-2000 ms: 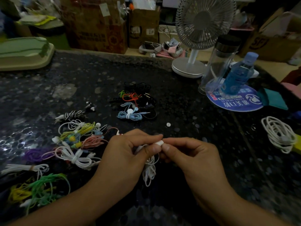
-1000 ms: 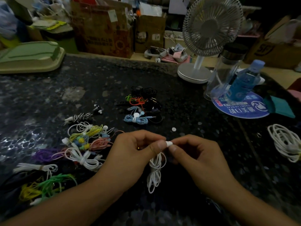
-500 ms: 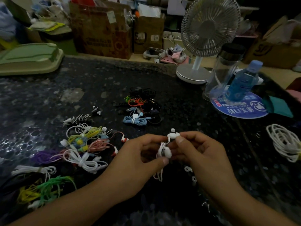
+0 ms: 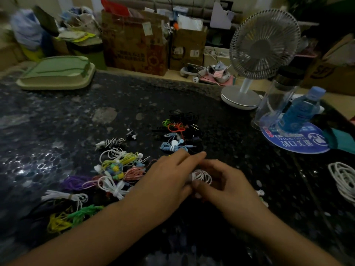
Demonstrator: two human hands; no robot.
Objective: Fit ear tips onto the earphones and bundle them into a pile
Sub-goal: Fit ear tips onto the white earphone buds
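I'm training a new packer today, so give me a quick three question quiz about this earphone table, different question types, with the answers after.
1. True or false: the white coiled earphone lies untouched on the table.
2. Which stands nearest the blue bottle? A) green tray B) clear tumbler C) purple bundle
3. Fill in: the light blue bundle lies just beyond the ____ hand's fingertips.

Key: 1 false, the left hand and right hand both hold it; 2 B; 3 left.
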